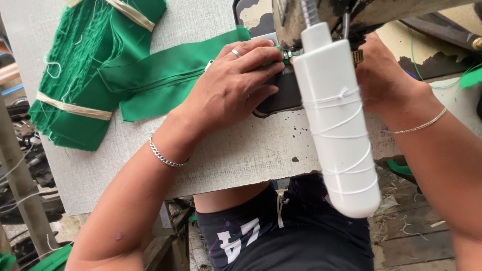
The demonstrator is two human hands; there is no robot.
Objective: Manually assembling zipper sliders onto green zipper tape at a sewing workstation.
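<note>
My left hand (228, 88) presses flat, fingers spread, on the green fabric strip (165, 80) on the desk (241, 155); my right hand (384, 70) is half hidden, its fingers I cannot tell.

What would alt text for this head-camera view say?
A person's left hand presses a green fabric strip flat at a sewing machine, the right hand behind a white lamp. A tied green bundle lies on the grey table.

Left hand (236, 85) is pressing flat on the green fabric strip (170, 80), fingers lying at the sewing machine (301, 20); right hand (386, 75) is sitting half hidden behind the white lamp (336, 120) (thread-wrapped), bundled green stack (85, 75) lying alongside.
</note>
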